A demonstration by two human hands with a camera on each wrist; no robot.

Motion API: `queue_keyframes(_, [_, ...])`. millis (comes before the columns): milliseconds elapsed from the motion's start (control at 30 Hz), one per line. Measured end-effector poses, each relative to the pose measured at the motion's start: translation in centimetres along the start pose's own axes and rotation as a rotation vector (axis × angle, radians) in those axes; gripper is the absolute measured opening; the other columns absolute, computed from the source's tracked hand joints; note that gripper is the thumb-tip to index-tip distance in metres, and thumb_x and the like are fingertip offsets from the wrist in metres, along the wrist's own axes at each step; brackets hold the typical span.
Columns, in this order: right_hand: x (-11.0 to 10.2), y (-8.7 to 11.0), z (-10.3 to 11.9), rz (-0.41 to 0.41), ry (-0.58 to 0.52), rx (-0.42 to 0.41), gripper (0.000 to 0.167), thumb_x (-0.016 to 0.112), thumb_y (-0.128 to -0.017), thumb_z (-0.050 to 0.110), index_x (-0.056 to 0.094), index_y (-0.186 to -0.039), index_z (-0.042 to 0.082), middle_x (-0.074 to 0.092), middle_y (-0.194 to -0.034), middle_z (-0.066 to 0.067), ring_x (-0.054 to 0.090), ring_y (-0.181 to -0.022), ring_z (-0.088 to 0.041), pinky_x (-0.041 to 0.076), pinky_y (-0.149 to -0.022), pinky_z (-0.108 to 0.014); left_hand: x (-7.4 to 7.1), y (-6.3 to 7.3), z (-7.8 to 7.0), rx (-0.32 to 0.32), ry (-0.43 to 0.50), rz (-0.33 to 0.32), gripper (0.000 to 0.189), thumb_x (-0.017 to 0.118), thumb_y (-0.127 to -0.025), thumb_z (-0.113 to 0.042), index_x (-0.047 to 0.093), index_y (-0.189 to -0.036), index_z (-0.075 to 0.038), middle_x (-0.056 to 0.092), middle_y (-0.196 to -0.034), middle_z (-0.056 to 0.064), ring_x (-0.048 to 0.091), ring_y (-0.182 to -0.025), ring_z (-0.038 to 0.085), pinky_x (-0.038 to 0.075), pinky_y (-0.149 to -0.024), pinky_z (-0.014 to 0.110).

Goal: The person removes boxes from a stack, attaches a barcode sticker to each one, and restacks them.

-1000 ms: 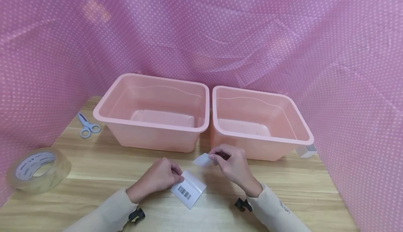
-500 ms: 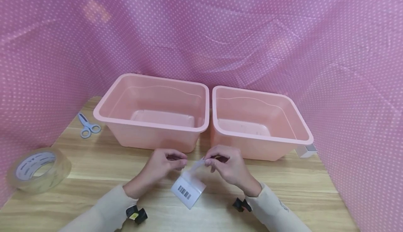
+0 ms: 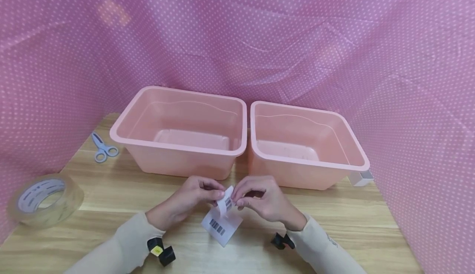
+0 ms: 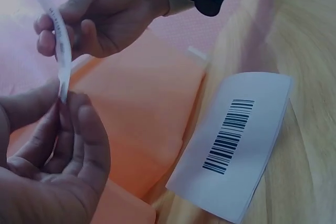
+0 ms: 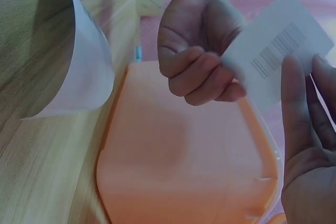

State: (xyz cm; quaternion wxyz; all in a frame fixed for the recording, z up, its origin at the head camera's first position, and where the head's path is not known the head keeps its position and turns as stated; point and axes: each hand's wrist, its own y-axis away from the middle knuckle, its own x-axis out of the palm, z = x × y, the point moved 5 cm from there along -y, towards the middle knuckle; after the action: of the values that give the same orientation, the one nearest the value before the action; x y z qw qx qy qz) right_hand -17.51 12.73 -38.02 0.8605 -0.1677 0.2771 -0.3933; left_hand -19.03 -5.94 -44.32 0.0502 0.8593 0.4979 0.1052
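Both hands hold a small white barcode label point(image 3: 223, 206) between them, in front of the bins. My left hand point(image 3: 182, 203) pinches its left edge between thumb and fingers. The right hand point(image 3: 266, 199) pinches the opposite edge. From the right wrist, the label point(image 5: 281, 38) shows its barcode face; from the left wrist, the label point(image 4: 62, 51) appears nearly edge-on and slightly curved. Just below the hands, a white barcode sheet point(image 3: 230, 222) lies on the table. In the left wrist view this sheet point(image 4: 223, 166) looks bent, with a second layer at its edge.
Two pink plastic bins, the left bin point(image 3: 182, 164) and right bin point(image 3: 297, 177), stand side by side behind the hands. Blue scissors point(image 3: 102, 148) and a roll of clear tape point(image 3: 68, 204) lie at left. A small white box point(image 3: 360, 178) sits beside the right bin.
The right hand has brought the label leftward and it has turned, now showing its barcode. The left hand has let go of the sheet below, moved up, and taken the label's left edge.
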Motion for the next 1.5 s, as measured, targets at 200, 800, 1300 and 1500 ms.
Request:
queue_keyframes(200, [-0.1,0.0,0.1,0.019,-0.036,0.008,0.008,0.072,-0.086,-0.008,0.072,-0.088,0.0,0.073,-0.093,-0.021,0.072,-0.079,-0.015,0.064,-0.061,-0.031,-0.2,0.3,-0.2,-0.007,0.04,0.013,0.028,0.073,-0.089,-0.013,0.069,-0.107,0.007,0.074,-0.091,-0.002,0.068,-0.083,0.013,0.059,-0.079,0.032])
queue_keyframes(800, [-1.7,1.1,-0.9,-0.289,-0.118,0.124,0.024,0.064,-0.089,-0.01,0.059,-0.112,-0.014,0.073,-0.107,-0.009,0.071,-0.097,-0.008,0.064,-0.077,-0.027,-1.4,1.6,-2.1,0.303,0.046,-0.42,0.016,0.079,-0.083,0.0,0.073,-0.096,0.007,0.077,-0.082,-0.005,0.07,-0.076,0.007,0.059,-0.07,0.019])
queue_keyframes(1300, [-1.4,0.8,-2.6,-0.522,0.141,0.272,0.015,0.074,-0.085,-0.007,0.068,-0.099,-0.004,0.071,-0.088,-0.021,0.065,-0.079,-0.006,0.059,-0.068,-0.02,-1.8,2.3,-1.8,0.467,-0.213,-0.389,0.026,0.082,-0.082,-0.003,0.073,-0.106,0.001,0.076,-0.092,0.019,0.074,-0.081,0.009,0.064,-0.078,0.026])
queue_keyframes(1500, [-0.4,0.0,-2.9,-0.485,0.218,0.26,0.011,0.076,-0.086,-0.002,0.07,-0.095,-0.001,0.073,-0.087,-0.013,0.068,-0.077,-0.01,0.063,-0.069,-0.025,-3.4,2.5,-2.2,0.522,-0.387,-0.456,0.015,0.083,-0.083,-0.01,0.077,-0.096,-0.008,0.077,-0.095,0.008,0.069,-0.088,0.004,0.06,-0.079,0.018])
